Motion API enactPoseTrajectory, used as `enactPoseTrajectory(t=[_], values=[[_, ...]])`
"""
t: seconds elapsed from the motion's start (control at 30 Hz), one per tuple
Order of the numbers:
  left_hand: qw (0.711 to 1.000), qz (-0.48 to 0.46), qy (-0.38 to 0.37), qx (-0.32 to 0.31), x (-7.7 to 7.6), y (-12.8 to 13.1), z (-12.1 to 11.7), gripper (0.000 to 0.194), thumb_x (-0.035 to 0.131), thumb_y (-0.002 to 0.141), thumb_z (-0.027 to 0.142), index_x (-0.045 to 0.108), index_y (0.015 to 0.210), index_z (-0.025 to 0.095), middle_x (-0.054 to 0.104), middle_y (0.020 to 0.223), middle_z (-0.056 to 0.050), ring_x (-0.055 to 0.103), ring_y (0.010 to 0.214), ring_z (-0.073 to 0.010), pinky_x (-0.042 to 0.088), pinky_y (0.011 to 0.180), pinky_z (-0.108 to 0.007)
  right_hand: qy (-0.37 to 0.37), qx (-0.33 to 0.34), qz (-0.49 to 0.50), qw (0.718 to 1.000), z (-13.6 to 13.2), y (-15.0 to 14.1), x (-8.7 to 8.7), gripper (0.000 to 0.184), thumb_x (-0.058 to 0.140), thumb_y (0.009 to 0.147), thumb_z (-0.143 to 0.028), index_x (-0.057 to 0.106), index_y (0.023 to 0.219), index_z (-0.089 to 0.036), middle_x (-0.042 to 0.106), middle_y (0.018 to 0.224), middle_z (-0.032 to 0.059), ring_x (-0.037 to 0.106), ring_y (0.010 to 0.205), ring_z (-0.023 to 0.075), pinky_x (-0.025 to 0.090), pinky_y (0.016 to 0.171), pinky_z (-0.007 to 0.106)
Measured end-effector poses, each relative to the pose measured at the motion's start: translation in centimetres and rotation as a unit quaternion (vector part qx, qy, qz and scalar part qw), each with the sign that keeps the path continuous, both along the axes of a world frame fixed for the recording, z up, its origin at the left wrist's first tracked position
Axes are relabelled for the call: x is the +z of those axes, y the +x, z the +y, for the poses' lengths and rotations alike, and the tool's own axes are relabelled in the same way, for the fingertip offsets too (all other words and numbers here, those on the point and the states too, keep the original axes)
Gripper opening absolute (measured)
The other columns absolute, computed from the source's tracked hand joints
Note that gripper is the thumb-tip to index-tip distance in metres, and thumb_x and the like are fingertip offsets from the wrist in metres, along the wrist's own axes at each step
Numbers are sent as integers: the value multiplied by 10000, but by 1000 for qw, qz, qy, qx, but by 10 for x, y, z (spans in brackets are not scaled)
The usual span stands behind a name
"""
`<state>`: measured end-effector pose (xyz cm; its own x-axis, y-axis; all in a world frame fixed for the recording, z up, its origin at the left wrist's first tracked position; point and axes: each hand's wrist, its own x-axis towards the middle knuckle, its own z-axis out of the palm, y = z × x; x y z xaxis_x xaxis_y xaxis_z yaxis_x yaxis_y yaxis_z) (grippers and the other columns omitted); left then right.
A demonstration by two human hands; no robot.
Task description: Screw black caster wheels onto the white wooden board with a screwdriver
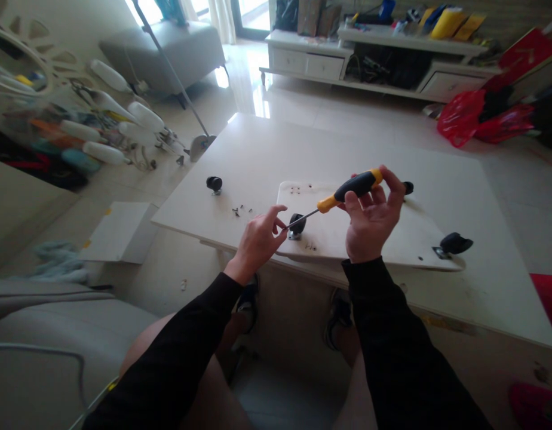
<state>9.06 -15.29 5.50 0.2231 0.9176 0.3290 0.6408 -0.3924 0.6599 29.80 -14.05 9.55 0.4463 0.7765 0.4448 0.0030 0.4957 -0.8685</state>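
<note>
A screwdriver with a black and yellow handle is held in my right hand, its shaft slanting down to the left. At the shaft's tip, the thumb and a finger of my left hand pinch together; whatever small thing they hold there is too tiny to make out. Just beside the tip, a black caster wheel stands on its metal plate near the left end of a white board. A few small screws lie on the board in front of that caster.
The board lies on a white table. Another caster sits at its right end, and one shows partly behind my right hand. A loose caster and several screws are on the table at left. A white box stands on the floor.
</note>
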Motion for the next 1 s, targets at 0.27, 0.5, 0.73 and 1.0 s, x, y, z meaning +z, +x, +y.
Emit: enactPoseTrajectory(t=[0.27,0.5,0.73,1.0], values=[[1000,3,1,-7,-1,5,-2,434,705,869,115,592,1270,237,805,896,7,691,717,-141,554,799,-303,17,-92,-6,996,2,0,3,638,933,619,-411,565,1136,-345,559,1105,-16,648,979,156,693,786,383],[999,-12,-39,-21,8,-7,5,586,807,733,143,616,1281,229,807,1006,-19,699,758,-155,561,768,-315,24,-108,10,994,2,0,6,625,884,675,-442,592,1222,-368,606,1133,-6,672,1008,179,696,858,455],[995,62,-66,-47,3,-19,11,213,695,766,88,784,900,227,753,924,-43,689,825,-207,567,844,-380,-12,-65,-25,998,-8,-17,12,637,881,692,-469,594,1253,-381,636,1248,30,662,1210,253,700,823,420],[989,79,-78,-94,4,-15,7,243,694,816,117,835,970,242,761,1020,-61,696,927,-232,558,934,-423,13,-39,-75,996,-4,-29,2,604,866,733,-453,611,1277,-399,655,1301,16,676,1148,227,683,721,344]])
